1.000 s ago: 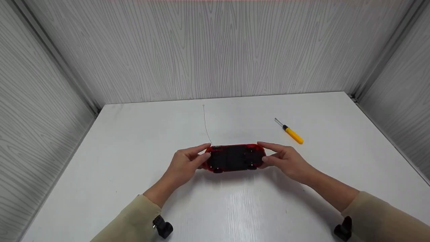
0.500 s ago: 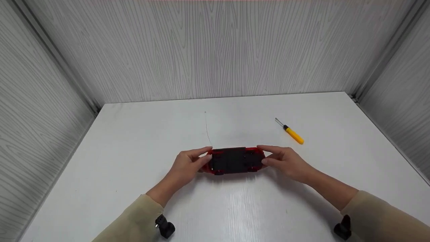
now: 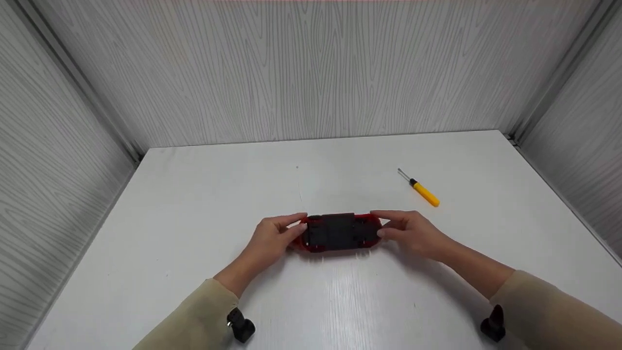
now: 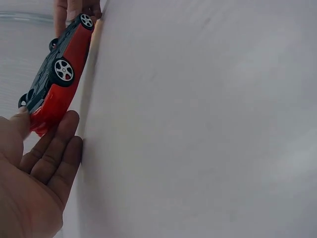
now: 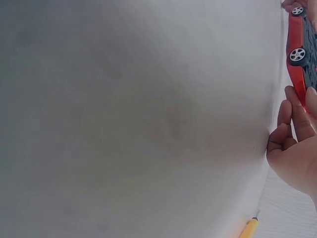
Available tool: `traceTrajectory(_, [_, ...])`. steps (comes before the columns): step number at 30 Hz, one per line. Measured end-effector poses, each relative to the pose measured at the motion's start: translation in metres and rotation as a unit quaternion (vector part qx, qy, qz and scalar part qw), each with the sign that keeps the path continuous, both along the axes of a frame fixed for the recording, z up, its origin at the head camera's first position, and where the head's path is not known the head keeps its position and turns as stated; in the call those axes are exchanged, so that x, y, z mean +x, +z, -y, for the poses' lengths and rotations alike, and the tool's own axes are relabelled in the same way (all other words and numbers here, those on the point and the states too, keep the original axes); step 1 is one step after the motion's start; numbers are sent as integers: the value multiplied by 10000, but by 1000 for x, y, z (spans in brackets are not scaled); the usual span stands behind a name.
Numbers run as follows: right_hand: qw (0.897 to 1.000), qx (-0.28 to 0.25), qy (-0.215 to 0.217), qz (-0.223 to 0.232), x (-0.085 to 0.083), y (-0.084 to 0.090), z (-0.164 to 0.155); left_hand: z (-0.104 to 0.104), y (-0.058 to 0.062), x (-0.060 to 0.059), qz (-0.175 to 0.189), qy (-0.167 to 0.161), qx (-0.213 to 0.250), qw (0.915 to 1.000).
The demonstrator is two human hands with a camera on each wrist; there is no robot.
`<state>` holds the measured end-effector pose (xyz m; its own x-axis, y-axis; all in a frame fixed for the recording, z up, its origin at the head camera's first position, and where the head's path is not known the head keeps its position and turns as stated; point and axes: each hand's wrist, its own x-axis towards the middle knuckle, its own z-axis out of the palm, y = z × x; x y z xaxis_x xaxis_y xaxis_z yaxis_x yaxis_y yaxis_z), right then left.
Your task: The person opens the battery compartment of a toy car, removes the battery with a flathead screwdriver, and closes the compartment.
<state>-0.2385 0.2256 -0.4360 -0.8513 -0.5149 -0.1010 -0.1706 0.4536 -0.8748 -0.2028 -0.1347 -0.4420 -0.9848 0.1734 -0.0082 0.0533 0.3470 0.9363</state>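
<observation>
A red toy car [image 3: 340,232] is held sideways above the white table, its black underside turned up toward the head camera. My left hand [image 3: 271,238] pinches one end between thumb and fingers. At the opposite end, my right hand [image 3: 413,234] pinches the car with thumb and forefinger. Silver-spoked wheels [image 4: 64,70] show along its side in the left wrist view. In the right wrist view the car [image 5: 295,74] is partly cut off by the frame edge, and the other fingers of the right hand [image 5: 292,144] curl beside it. The car's roof is hidden in the head view.
A screwdriver [image 3: 424,192] with a yellow handle lies on the table [image 3: 204,194] behind the right hand. A small dark speck [image 3: 297,167] and a faint thin line lie beyond the car. Grey wood-grain panels [image 3: 311,73] enclose the back and sides.
The car has come slightly nearer to me and rolled a little, its underside facing up more. Both hands keep their hold. The thin line beyond it looks fainter and shorter.
</observation>
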Motion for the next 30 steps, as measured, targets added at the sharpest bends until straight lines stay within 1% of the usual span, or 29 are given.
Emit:
traceTrajectory(5, [9999,91,-71,84,0,0,0,-2,1,0,96,13,-76,9999])
traceTrajectory(10, [9997,209,-108,104,0,0,-2,-3,2,1,306,44,-118,9995])
traceTrajectory(18, [9996,259,-78,3,1,2,-2,-5,-1,0,541,111,0,9985])
traceTrajectory(23, [9996,284,-63,26,2,1,-1,-4,-3,-1,663,130,35,9977])
traceTrajectory(30, [9992,369,-127,-18,3,2,1,-3,-3,0,663,131,-46,9977])
